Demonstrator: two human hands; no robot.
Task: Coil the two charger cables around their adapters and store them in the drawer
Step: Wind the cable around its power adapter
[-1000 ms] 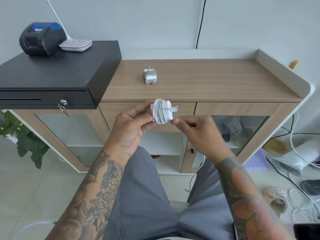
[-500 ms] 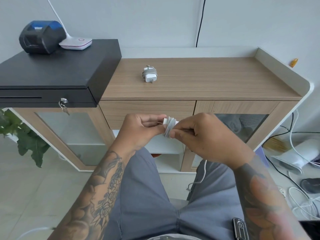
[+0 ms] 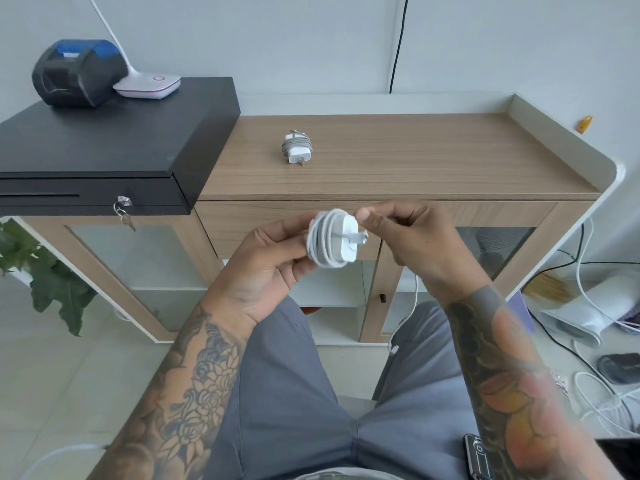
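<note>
Adapter (image 3: 341, 242) in left hand (image 3: 273, 265), cable (image 3: 320, 237) coiled round it

The cabinet top (image 3: 433, 157) is matt wood-grain laminate with a smooth pale rim. On it, the wrapped adapter (image 3: 296, 151) looks like glossy white plastic (its cable greyer, duller). Left of it sits a matt black cash drawer (image 3: 104, 147) with metal keys (image 3: 124, 211).

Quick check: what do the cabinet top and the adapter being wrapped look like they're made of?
Cabinet top: wood-look surface, likely laminate, matte with straight printed-looking grain. Adapter in the left hand: smooth white plastic by its look, slightly glossy, with metal prongs; its cable looks like white rubbery sheathing.
</note>
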